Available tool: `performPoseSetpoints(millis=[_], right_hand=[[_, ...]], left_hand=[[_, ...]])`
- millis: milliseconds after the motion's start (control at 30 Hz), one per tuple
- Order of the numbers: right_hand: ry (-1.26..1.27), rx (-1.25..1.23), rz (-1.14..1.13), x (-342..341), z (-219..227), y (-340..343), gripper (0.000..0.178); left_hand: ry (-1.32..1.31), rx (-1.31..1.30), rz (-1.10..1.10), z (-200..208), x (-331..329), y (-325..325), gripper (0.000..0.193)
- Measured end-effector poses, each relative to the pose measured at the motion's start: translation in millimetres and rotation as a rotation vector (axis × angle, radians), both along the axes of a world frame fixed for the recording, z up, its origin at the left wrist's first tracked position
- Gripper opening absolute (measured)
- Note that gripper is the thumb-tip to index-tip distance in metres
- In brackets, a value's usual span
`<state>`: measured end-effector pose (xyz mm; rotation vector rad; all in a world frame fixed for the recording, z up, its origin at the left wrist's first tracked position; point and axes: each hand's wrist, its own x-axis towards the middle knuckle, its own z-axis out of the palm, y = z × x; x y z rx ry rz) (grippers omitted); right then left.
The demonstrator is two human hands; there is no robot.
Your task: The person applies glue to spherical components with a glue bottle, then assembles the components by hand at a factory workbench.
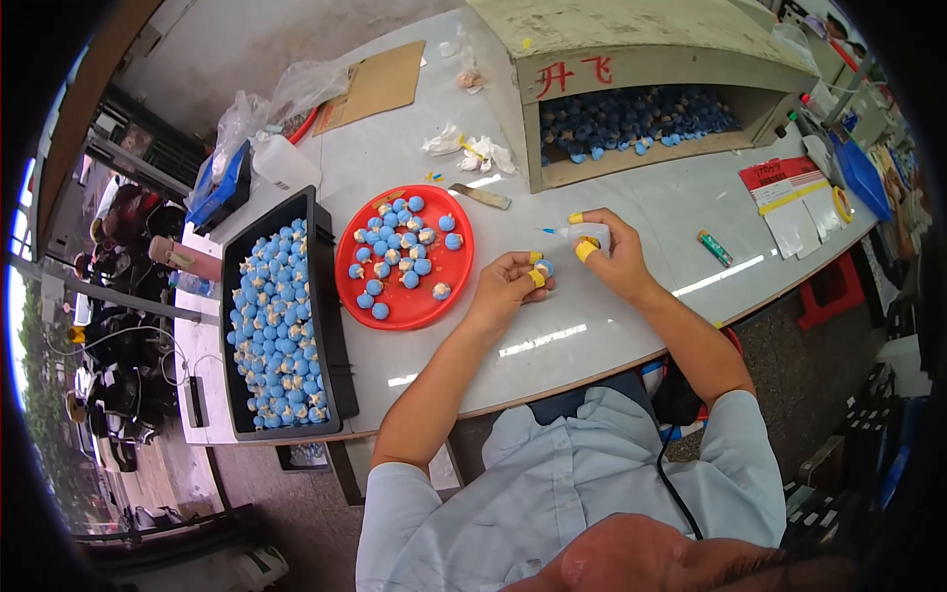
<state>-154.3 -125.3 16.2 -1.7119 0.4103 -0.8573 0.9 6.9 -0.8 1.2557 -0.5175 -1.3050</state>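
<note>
Pinched in my left hand [505, 288] is a small blue ball [545, 267]. My right hand [619, 259] is closed round a small white squeeze bottle [590, 232], its thin blue needle tip pointing left above the ball, apart from it. Yellow tape wraps fingertips on both hands. Left of my hands, a red round tray [456, 281] bears several blue balls with pale tan patches. Beyond it, a long black bin [340, 370] is filled with many similar balls. A flat worn strip [480, 196] lies past the red tray.
An open-fronted box [651, 69] holding many dark blue balls stands at the back. Crumpled white tissue [483, 153], cardboard [373, 89] and a white jug [286, 161] lie toward the back left. Rightward are a green tube [714, 249], papers [789, 202] and a tape roll [841, 204].
</note>
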Motion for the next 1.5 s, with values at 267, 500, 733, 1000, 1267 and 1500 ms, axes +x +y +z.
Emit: performPoseSetpoints(millis=[267,500,733,1000,1267,1500], right_hand=[[0.009,-0.363,0.027,-15.1,-3.9,0.8,0.021],[-0.107,-0.528,0.077,-12.9,-8.0,-1.2,0.022],[-0.051,-0.521,0.106,-12.9,-9.9,-1.7,0.021],[-0.096,-0.639,0.062,-9.5,-6.9,0.3,0.022],[-0.122,-0.715,0.039,-7.4,-4.4,4.1,0.017],[-0.136,-0.762,0.032,-8.1,-5.4,4.1,0.022]], left_hand=[[0.061,-0.011,-0.004,-2.0,-1.2,0.8,0.029],[0.066,-0.024,-0.018,-4.3,-2.5,0.4,0.029],[0.076,-0.022,-0.028,-2.2,-3.1,-0.2,0.028],[0.082,-0.012,-0.016,-1.3,-2.0,-0.3,0.027],[0.127,-0.009,0.023,-2.6,0.0,-0.5,0.026],[0.144,-0.013,0.038,-4.5,-0.1,-1.5,0.027]])
